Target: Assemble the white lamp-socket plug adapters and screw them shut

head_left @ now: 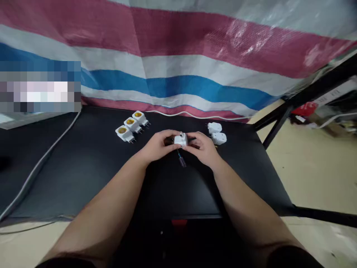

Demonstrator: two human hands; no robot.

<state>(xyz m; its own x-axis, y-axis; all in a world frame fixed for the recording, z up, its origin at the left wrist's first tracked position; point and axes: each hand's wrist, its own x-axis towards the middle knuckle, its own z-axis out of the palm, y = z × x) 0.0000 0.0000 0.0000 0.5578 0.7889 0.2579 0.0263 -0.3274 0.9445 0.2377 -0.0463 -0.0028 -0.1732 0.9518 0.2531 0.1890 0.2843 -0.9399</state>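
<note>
Both my left hand and my right hand close around a small white plug adapter above the middle of the black table. A small screwdriver with a dark handle and a blue-tinted shaft sticks out below the adapter, its top end hidden by my hands. Which hand holds it, I cannot tell. To my left, three white lamp-socket adapters with yellow centres lie in a diagonal row. To my right, two white plug housings lie close together.
A thin white cable runs along the table's far edge, in front of a pink, white and blue striped tarp. A grey cable crosses the table's left part. Black metal table legs and a beige floor show at right.
</note>
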